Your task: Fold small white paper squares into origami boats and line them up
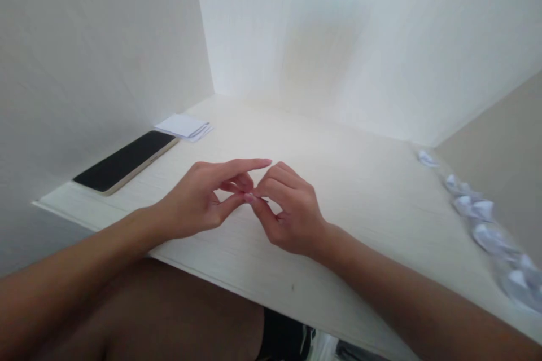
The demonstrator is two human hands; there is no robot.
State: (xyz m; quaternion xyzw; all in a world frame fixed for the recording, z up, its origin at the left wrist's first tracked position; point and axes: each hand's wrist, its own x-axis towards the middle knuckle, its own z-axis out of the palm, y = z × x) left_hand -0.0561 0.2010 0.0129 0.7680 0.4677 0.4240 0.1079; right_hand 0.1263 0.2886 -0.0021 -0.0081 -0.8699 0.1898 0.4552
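Note:
My left hand and my right hand meet at the fingertips just above the pale wooden desk, near its front edge. The left index finger is stretched out over the right knuckles, while its thumb and other fingers pinch towards the right hand. My right fingers are curled in against the thumb. Whatever lies between the fingertips is hidden or too small to name.
A dark-screened phone lies at the left by the wall, with a small stack of folded white paper behind it. Several small folded white paper pieces line the desk's right edge. Walls close in on the left and back.

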